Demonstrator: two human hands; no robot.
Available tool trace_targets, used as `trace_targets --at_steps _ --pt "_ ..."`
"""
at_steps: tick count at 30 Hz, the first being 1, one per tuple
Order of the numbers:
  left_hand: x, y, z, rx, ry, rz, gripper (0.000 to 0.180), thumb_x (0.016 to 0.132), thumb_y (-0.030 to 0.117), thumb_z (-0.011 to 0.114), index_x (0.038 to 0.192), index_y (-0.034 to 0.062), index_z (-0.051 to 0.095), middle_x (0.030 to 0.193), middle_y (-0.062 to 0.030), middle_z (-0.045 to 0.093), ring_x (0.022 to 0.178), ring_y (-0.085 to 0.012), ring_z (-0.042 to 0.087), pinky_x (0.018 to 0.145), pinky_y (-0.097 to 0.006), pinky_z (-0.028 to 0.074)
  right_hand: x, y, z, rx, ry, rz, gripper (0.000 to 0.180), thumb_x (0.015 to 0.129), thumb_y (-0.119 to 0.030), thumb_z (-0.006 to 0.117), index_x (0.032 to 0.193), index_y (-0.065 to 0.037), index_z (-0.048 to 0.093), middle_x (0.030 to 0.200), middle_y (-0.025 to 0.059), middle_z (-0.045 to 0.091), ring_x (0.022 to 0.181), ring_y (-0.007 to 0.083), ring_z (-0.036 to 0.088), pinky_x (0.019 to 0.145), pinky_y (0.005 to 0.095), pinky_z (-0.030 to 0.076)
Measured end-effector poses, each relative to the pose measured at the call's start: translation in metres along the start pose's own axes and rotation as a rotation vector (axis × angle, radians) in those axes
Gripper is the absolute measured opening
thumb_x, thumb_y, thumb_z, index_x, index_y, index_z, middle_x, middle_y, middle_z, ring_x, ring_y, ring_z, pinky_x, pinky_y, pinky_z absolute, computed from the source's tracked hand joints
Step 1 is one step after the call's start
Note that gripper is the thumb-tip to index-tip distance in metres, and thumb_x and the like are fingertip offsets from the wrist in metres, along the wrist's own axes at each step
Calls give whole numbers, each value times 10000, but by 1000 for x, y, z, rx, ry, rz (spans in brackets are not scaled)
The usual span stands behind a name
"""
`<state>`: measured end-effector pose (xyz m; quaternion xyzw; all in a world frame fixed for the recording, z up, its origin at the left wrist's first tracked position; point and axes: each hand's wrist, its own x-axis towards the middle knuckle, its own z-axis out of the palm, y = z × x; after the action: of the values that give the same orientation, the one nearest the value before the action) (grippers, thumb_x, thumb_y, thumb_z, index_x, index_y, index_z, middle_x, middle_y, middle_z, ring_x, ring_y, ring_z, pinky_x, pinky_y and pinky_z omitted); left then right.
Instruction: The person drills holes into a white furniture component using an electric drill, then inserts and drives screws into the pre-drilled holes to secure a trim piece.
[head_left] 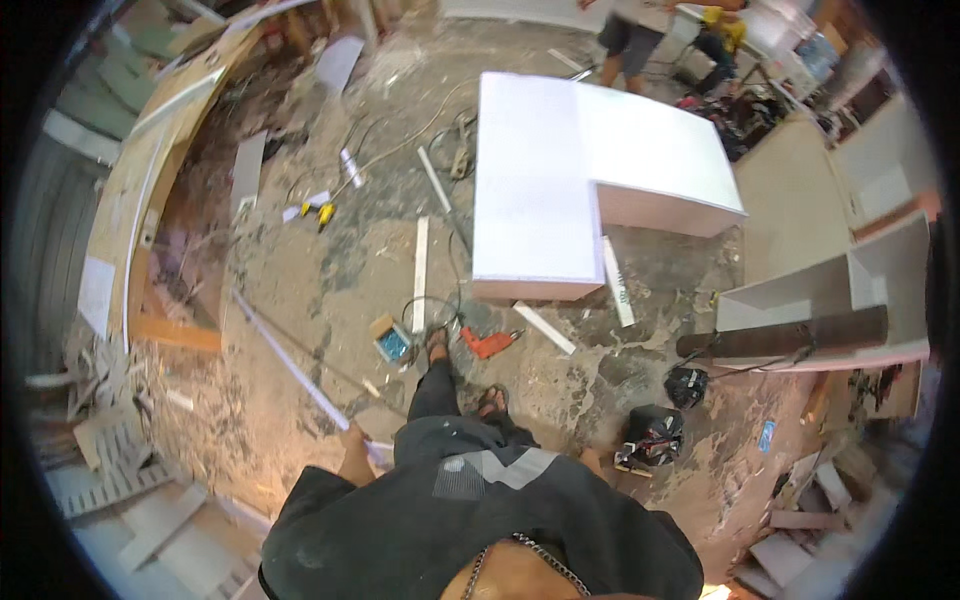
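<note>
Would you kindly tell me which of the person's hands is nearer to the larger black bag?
Right: the right hand is just left of the larger black bag in the picture; the left hand is much farther left, gripping the long pale strip.

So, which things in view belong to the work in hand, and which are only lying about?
Belongs, seemingly:
long pale strip, in the left hand
perhaps the white L-shaped unit

Apparently lying about, untouched:
orange drill
yellow drill
larger black bag
</note>
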<state>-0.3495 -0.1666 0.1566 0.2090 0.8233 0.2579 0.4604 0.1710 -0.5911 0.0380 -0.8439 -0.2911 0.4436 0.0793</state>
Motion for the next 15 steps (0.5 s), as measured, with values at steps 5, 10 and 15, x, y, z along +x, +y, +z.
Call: trace_targets --at_steps 5,10,15 --pt "-12 28 43 11 -138 -105 349 909 358 591 1037 36 547 751 -105 542 634 -248 547 515 -444 427 -27 53 -41 -151 -81 362 447 775 -382 720 910 42 678 880 275 679 835 411 669 724 469 518" --pt "16 113 21 455 -136 431 274 869 256 626 1053 54 623 850 -163 634 737 -269 625 629 -443 501 -105 -105 -93 405 65 326 507 816 -362 687 908 135 647 817 280 680 734 378 686 628 442 512" --pt "12 165 99 995 -308 787 284 849 214 628 1064 29 637 963 -195 651 800 -293 641 703 -439 525 -175 -189 -120 645 377 490 451 819 -302 676 859 146 636 786 278 675 700 384 679 612 460 500"
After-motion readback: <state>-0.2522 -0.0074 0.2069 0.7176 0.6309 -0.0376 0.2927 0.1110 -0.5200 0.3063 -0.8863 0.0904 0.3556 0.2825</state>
